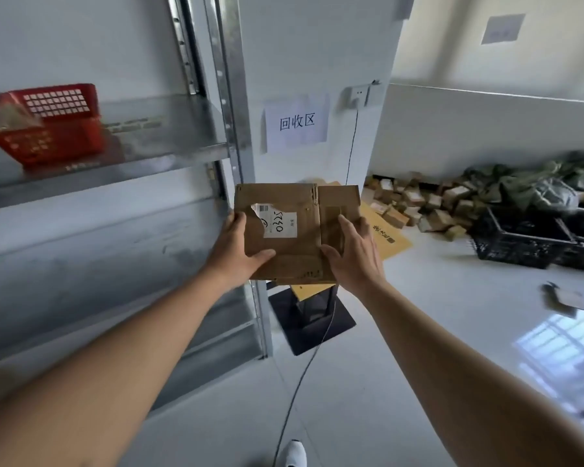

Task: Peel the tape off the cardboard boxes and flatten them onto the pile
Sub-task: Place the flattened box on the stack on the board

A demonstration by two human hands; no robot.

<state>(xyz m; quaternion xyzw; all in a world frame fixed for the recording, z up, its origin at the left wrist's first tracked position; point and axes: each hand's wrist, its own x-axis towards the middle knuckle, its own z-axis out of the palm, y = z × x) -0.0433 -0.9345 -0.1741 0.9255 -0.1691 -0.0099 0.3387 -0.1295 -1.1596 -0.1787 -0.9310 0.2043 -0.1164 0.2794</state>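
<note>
A flattened brown cardboard box [294, 254] with a torn white label is held out in front of me at mid-frame. My left hand [236, 244] grips its left edge, thumb on top. My right hand [354, 251] holds its right side, thumb on the top face and fingers along the edge. Below and behind the box lies a pile of flat yellow-brown cardboard [388, 237] on a black stand [312, 318] by the white wall. A heap of small taped cardboard boxes [418, 203] lies on the floor at the back right.
Metal shelving [122, 183] fills the left, with a red basket [53, 124] on a shelf. Black crates [520, 241] and green bags [526, 183] sit at the right. A scrap of tape and paper [567, 299] lies on the floor. A cable [304, 369] hangs from the wall socket.
</note>
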